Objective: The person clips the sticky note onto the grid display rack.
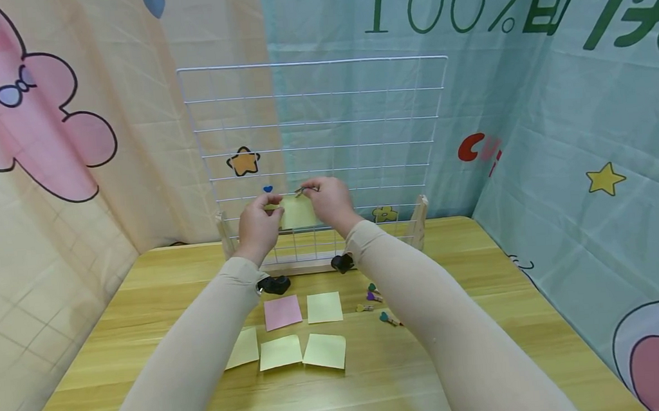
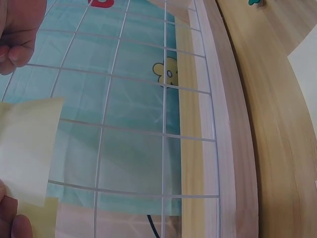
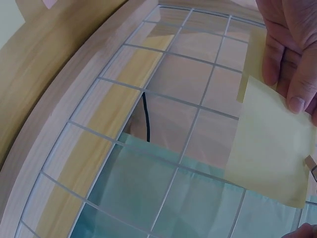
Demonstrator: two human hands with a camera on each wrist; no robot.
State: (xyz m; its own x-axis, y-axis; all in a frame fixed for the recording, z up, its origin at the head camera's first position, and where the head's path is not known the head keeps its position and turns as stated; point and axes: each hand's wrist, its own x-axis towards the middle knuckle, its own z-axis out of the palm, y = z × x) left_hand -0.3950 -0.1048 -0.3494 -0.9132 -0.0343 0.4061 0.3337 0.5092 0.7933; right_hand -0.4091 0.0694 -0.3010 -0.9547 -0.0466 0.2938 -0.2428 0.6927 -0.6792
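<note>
Left hand pinches a yellow sticky note between both hands, by the wire grid; right hand pinches a small clip. If the left hand slips, the note might drop.

Both forearms extended forward to the wire grid. Left hand before the grid's lower left, pinching; right hand before its lower middle, slightly higher, also pinching.
</note>
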